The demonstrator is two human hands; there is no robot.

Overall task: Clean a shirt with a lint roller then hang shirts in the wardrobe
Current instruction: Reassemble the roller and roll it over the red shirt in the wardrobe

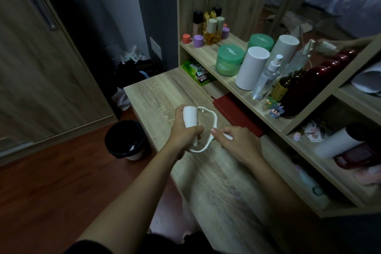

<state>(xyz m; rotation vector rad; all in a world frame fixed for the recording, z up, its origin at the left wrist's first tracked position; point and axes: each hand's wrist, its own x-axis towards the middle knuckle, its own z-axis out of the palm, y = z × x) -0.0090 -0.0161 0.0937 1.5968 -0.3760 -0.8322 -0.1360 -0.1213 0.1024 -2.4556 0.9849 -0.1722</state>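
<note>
A wooden dressing table (156,97) was spread below, a black bin (125,140) at its nine o'clock. Above the tabletop, the lint roller (190,118) was gripped around its handle, the left hand (183,134) clamped shut. At three o'clock, its thin white cover (206,146) was pinched by the right hand (233,142). Both parts were judged light, rigid, slightly slippery; the handle seemed the best hold.
</note>
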